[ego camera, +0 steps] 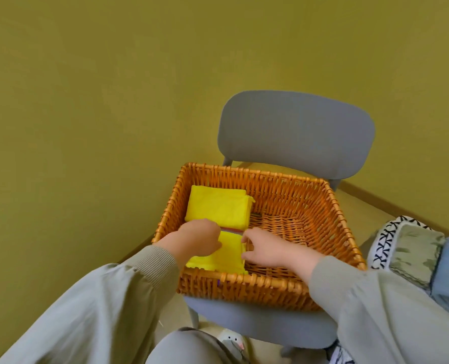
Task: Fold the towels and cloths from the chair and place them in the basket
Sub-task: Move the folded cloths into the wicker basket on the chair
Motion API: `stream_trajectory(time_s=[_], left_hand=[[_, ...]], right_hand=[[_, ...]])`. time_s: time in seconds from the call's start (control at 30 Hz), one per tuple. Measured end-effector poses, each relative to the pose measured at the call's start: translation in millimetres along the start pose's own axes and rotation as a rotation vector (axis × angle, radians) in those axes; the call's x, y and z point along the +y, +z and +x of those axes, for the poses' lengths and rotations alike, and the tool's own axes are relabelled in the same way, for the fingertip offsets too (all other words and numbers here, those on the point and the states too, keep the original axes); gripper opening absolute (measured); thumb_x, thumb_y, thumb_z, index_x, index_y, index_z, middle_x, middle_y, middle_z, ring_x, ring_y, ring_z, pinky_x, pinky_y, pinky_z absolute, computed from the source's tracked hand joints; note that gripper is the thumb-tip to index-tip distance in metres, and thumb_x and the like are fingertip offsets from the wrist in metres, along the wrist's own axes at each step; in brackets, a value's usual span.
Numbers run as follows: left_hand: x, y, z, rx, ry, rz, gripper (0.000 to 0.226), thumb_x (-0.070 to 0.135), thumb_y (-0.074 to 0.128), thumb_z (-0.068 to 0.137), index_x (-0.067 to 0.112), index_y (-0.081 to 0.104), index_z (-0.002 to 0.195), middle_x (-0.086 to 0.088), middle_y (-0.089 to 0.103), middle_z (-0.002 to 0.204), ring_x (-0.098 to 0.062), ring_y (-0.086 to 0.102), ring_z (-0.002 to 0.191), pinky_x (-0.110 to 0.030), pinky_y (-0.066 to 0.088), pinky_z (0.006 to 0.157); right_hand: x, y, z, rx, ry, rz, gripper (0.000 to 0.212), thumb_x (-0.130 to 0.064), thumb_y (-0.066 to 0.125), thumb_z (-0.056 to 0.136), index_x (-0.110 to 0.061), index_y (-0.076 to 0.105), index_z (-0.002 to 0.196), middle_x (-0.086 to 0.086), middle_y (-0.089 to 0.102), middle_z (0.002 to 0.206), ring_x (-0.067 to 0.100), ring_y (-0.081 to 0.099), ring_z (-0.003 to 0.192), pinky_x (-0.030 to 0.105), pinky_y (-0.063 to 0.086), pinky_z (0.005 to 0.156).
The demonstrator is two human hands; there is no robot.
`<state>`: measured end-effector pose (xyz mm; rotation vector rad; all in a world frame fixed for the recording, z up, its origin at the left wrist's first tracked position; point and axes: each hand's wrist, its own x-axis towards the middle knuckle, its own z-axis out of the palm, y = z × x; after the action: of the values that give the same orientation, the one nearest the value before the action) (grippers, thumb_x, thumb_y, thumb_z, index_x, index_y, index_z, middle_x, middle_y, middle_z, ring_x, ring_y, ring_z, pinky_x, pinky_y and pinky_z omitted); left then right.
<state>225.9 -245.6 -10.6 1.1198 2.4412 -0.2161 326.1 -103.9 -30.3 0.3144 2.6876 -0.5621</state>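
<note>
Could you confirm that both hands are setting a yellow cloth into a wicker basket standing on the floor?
No: the head view shows the wicker basket on the grey chair, not the floor; left hand and right hand hold the nearer yellow cloth.

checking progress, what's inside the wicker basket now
Two folded yellow cloths lie along the left side of the basket: the far yellow cloth, and the near yellow cloth held by the left hand and right hand. A striped edge shows between them. Anything beneath is covered.
</note>
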Motion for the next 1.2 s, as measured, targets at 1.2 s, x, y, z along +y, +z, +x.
stream_trajectory(time_s=[1.2], left_hand=[[270,8,27,0.07,0.273,-0.439,0.057,0.005,0.059,0.079,0.025,0.05,0.132,0.004,0.01,0.157,-0.031,-0.001,0.146,-0.05,0.02,0.116]], right_hand=[[266,-17,-126,0.726,1.127,0.944,0.069,-0.024,0.055,0.093,-0.001,0.017,0.146,0.016,0.028,0.148,0.033,0.038,0.131,0.038,0.037,0.103]])
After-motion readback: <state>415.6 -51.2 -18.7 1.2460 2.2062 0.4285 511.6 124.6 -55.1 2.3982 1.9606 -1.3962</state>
